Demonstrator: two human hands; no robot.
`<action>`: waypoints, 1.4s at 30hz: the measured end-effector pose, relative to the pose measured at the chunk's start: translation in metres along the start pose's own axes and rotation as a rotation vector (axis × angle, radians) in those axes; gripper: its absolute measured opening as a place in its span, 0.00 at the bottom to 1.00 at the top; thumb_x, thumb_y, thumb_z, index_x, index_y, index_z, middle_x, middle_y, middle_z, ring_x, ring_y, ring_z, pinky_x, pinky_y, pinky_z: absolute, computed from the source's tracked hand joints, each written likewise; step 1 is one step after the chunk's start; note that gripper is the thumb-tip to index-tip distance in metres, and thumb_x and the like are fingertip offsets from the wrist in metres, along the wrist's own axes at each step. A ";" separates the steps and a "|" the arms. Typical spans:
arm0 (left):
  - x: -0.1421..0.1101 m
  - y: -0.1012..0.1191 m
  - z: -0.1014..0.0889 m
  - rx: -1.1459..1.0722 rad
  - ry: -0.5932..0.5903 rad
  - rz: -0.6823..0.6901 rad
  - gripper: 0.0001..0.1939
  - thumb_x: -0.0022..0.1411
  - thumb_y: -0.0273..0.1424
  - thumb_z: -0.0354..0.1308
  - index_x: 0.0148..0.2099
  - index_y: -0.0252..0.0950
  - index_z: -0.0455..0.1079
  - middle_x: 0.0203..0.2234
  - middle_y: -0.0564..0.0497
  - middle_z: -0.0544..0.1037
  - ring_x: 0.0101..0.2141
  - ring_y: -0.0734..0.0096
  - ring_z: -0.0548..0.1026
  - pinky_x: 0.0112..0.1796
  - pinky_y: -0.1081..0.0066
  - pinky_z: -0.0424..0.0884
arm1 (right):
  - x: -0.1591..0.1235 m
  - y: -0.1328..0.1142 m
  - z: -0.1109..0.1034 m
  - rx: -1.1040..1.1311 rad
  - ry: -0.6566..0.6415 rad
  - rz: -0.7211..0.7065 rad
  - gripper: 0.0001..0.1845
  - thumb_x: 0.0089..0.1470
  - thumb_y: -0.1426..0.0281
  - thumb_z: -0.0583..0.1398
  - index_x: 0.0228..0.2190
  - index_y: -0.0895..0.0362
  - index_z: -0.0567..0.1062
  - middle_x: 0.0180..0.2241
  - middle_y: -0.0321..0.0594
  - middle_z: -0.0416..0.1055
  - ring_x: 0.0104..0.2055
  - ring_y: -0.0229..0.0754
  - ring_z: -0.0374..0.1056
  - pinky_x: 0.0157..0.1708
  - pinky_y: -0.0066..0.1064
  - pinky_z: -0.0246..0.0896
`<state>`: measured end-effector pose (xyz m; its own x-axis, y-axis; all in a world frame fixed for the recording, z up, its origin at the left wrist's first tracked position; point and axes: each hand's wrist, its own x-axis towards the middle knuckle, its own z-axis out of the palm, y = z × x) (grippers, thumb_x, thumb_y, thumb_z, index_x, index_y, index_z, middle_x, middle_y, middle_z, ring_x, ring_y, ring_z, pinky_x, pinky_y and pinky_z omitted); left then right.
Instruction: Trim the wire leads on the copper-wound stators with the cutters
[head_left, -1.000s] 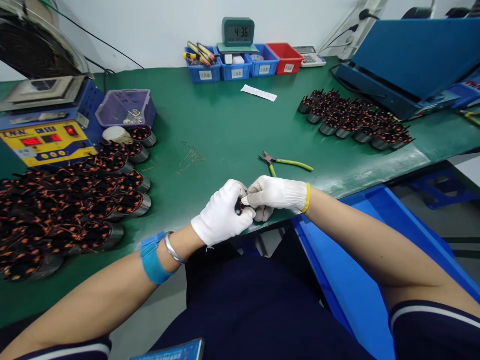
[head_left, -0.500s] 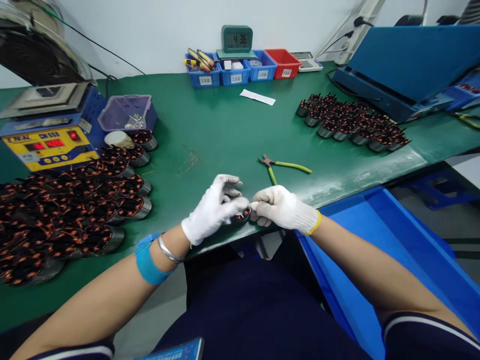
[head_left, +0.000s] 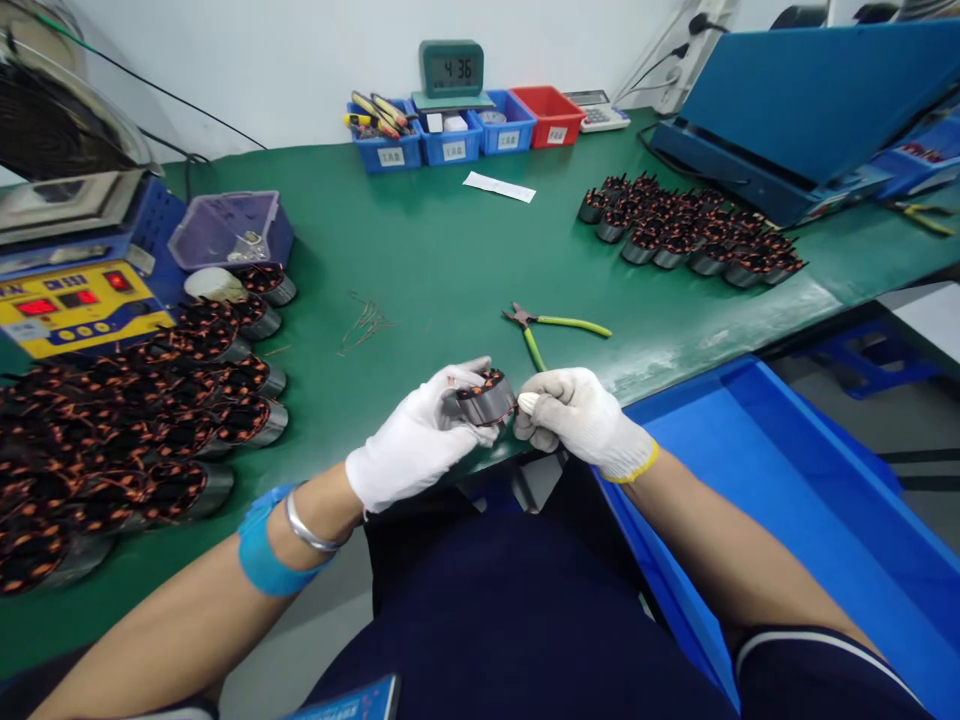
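My left hand [head_left: 424, 430], in a white glove, grips a motor stator [head_left: 487, 400] with a grey metal ring and copper windings. The stator is tilted on its side at the table's front edge. Just right of it, my gloved right hand [head_left: 566, 415] is closed, thumb and finger pinched together close to the stator's edge. What sits in that pinch is too small to make out. Diagonal cutters [head_left: 534, 325] with green handles lie spread beyond my right hand. Thin wire offcuts [head_left: 364, 322] lie on the green table [head_left: 405, 250] farther left.
Many stators [head_left: 150, 420] crowd the left side by a yellow-and-blue control unit [head_left: 82, 305] and a purple bin [head_left: 232, 228]. More stators [head_left: 690, 230] stand right, before a blue machine [head_left: 802, 120]. Small bins [head_left: 450, 143] line the back. A blue tray [head_left: 750, 470] is below the right edge.
My left hand has turned the stator so its metal side now faces me. The right hand stays pinched beside it. The whole view has shifted slightly.
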<state>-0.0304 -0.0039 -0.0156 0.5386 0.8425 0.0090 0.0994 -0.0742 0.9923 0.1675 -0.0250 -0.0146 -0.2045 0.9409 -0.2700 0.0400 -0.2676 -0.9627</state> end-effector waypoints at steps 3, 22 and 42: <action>-0.005 -0.004 0.001 0.296 0.103 0.316 0.15 0.52 0.33 0.65 0.41 0.38 0.67 0.64 0.35 0.60 0.59 0.51 0.68 0.51 0.54 0.72 | 0.001 0.001 0.003 0.086 0.009 0.008 0.15 0.40 0.60 0.64 0.20 0.58 0.70 0.16 0.34 0.69 0.14 0.30 0.60 0.13 0.20 0.55; -0.006 0.021 -0.015 -0.290 -0.169 -0.171 0.33 0.51 0.36 0.69 0.58 0.41 0.63 0.52 0.40 0.73 0.43 0.57 0.80 0.34 0.64 0.80 | -0.007 0.012 0.009 0.155 -0.004 0.030 0.17 0.41 0.58 0.64 0.17 0.58 0.69 0.15 0.35 0.68 0.11 0.30 0.56 0.10 0.21 0.49; -0.012 0.030 -0.020 -0.147 -0.143 -0.103 0.16 0.51 0.42 0.68 0.38 0.36 0.75 0.43 0.43 0.79 0.42 0.56 0.78 0.43 0.57 0.77 | -0.021 0.020 0.013 0.114 -0.238 -0.010 0.21 0.49 0.54 0.61 0.18 0.58 0.70 0.16 0.38 0.70 0.13 0.34 0.62 0.11 0.23 0.53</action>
<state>-0.0503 -0.0058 0.0162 0.6457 0.7569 -0.1010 0.0433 0.0958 0.9945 0.1602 -0.0532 -0.0284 -0.4288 0.8719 -0.2363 -0.0707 -0.2931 -0.9535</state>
